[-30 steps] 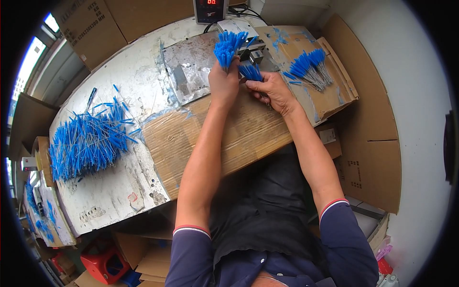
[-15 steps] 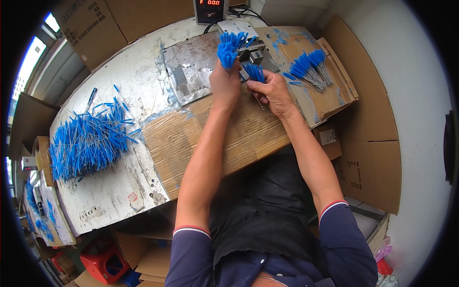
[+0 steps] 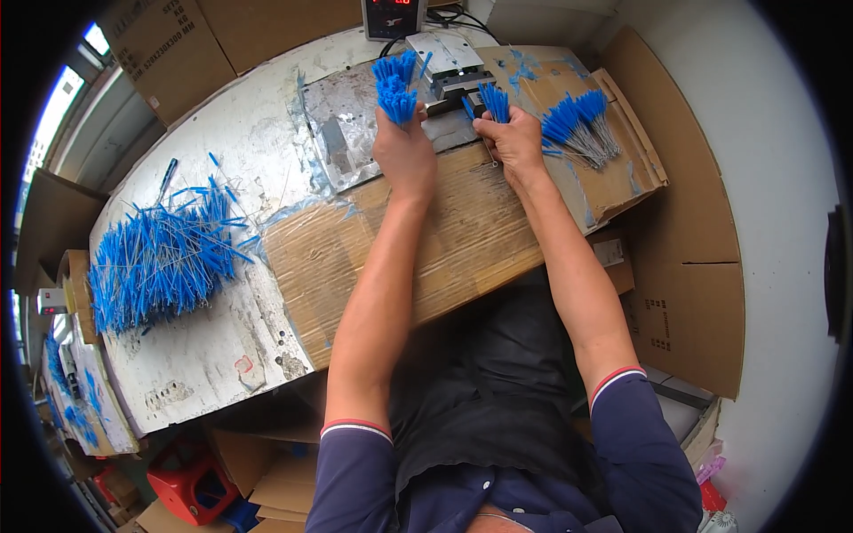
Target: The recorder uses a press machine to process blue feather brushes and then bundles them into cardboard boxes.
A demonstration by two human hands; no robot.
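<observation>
My left hand is closed round a thick bunch of thin blue-tipped wire brushes, tips pointing up and away. Over the far part of the table, my right hand grips a smaller bunch of the same brushes. A wire end with a small loop sticks out below its fingers. Between and beyond the hands stands a metal fixture with a dark block at its front, close to the right hand's bunch. The lower parts of both bunches are hidden in my fingers.
A large heap of loose brushes lies on the white table at the left. More brushes are fanned out on a cardboard box at the right. A box with a red display stands behind. Flat cardboard covers the near edge.
My hands have moved apart. The left one shifted left with its bunch, and the right one moved right and farther away, beside the fixture's front.
</observation>
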